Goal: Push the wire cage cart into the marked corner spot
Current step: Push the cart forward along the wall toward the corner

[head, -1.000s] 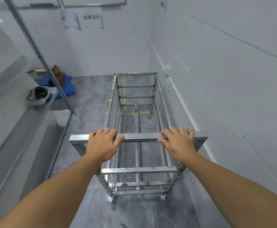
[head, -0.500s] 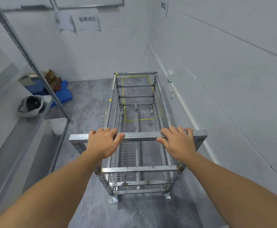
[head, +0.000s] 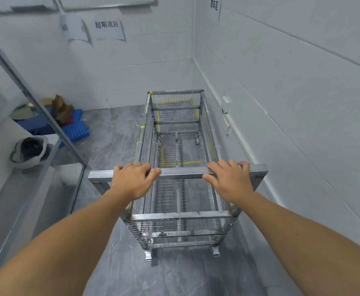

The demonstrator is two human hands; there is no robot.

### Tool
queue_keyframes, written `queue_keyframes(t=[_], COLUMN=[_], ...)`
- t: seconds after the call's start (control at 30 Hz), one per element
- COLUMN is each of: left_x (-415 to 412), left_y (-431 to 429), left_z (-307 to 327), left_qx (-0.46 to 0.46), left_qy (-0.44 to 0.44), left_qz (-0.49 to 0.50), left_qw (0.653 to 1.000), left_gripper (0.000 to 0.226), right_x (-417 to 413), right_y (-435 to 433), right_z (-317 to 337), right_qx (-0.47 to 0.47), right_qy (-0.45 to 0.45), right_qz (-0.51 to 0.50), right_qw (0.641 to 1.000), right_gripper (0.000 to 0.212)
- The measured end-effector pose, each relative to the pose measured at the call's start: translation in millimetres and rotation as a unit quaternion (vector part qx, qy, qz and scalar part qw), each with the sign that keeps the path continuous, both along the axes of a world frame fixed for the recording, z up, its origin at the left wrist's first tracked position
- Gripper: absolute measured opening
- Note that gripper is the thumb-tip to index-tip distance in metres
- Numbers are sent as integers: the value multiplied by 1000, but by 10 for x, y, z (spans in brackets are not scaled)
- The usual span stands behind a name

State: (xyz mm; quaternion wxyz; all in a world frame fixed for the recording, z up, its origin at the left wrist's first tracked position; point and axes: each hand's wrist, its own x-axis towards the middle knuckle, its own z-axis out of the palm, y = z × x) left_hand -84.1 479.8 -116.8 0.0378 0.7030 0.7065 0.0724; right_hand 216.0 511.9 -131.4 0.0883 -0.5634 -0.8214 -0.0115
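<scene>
A steel wire cage cart [head: 145, 129] on castors stands lengthwise along the right wall, its far end close to the back corner. My left hand [head: 132, 181] and my right hand [head: 231, 180] both grip its handle bar [head: 182, 172], fingers wrapped over the top. Yellow tape lines [head: 190, 163] on the grey floor show through the mesh bottom, marking a rectangle under the cart's far half. The tape's far edge is visible behind the cart's end mesh.
The white tiled right wall [head: 292, 107] runs very near the cart, with a small white box [head: 226, 104] on it. A blue plastic pallet [head: 76, 127] with brown stuff lies at the back left. A slanted metal post [head: 36, 103] and a helmet [head: 28, 151] on a ledge are left.
The cart has rolled forward towards the back corner with both hands on the bar; the yellow rectangle now lies further under it, and the back wall is closer.
</scene>
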Motion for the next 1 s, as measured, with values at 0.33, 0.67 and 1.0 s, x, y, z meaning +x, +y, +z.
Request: queue_keyframes(t=[0.33,0.67,1.0], left_x=[-123,-208,-432], left_y=[1181,2348,3551], left_z=[-25,-19,-36], left_qx=[-2,-5,2], left_qy=[-1,-14,-13], left_qz=[3,8,0], left_qw=[1000,1000,1000], left_gripper=[50,48,53], right_x=[-113,-218,-450], right_y=[1208,2397,3556], right_z=[-33,-50,-38], right_qx=[24,16,26], right_qy=[-25,-20,-6], right_qz=[0,-6,-13], right_qw=[999,1000,1000], right_gripper=[47,43,44])
